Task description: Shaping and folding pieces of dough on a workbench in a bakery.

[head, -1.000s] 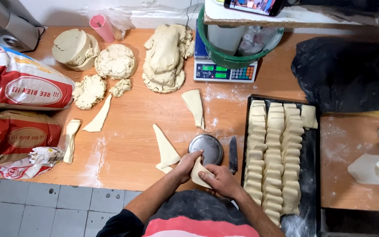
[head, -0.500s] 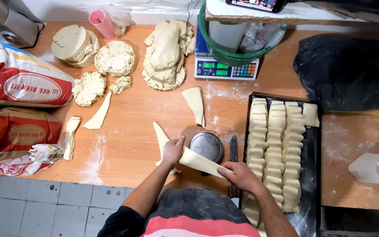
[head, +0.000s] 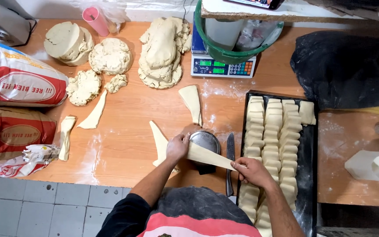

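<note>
Head view: I see a pale, stretched triangular dough strip (head: 209, 156) over the round metal tin (head: 206, 141), pinched by my left hand (head: 177, 147) and right hand (head: 253, 171), fingers closed. At three o'clock sits the black baking tray (head: 311, 175).

flour sacks (head: 16, 85) left | pink cup (head: 95, 19) | green bucket (head: 224, 52) on digital scale (head: 222, 68) | black bag (head: 345, 70) right | white jug (head: 373, 166)

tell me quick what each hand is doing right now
Left hand: closed on the wide end of the dough strip.
Right hand: closed on its narrow end.
</note>
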